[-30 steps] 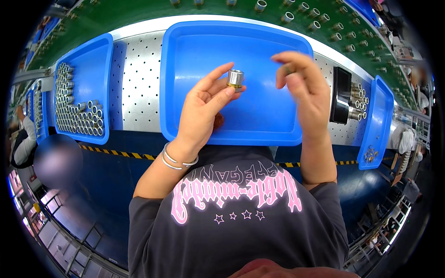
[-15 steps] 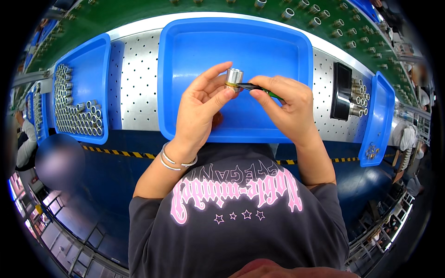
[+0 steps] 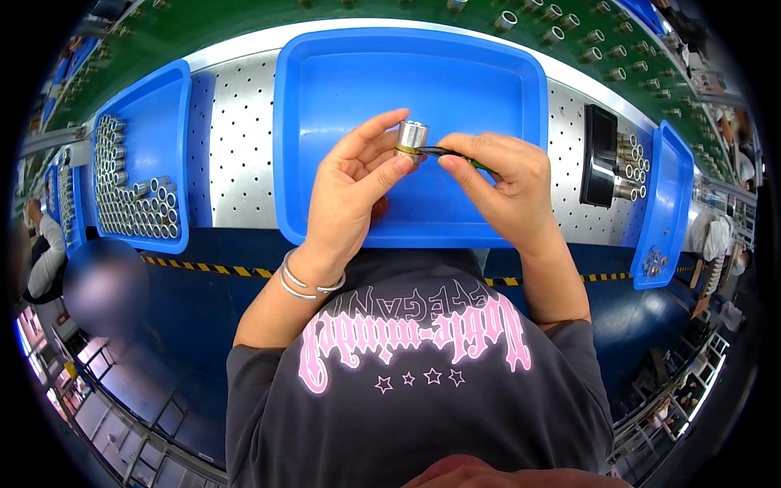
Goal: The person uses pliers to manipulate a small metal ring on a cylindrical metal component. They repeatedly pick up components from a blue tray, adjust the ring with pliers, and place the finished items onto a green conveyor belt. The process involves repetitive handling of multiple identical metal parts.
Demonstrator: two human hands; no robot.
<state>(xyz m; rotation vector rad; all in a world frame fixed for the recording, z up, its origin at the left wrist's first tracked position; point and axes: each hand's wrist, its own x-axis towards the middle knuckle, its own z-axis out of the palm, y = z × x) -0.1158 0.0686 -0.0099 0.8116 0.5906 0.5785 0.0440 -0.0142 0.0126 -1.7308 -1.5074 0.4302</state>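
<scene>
Above the large blue tray (image 3: 533,163), my left hand (image 3: 348,189) holds a short silver metal sleeve (image 3: 413,132) upright between thumb and fingers, its index finger raised behind it. A yellowish band circles the sleeve's lower end. From the right, my right hand (image 3: 512,179) pinches a slim, dark pointed tool (image 3: 436,151) with green on its handle. The tool's tip meets the sleeve at the yellowish band; whether it is under the band or only against it cannot be told. My left fingers partly hide the sleeve's bottom.
A blue tray (image 3: 184,106) at the left holds rows of similar sleeves (image 3: 146,220). On the right stand a black device (image 3: 599,154), several sleeves (image 3: 633,172) and a narrow blue tray (image 3: 667,195) with small pieces. More sleeves stand on the green surface (image 3: 366,10) at the back.
Both hands keep nearly the same place and grip. The pointed tool has tilted very slightly against the sleeve; the whole view has shifted a little.
</scene>
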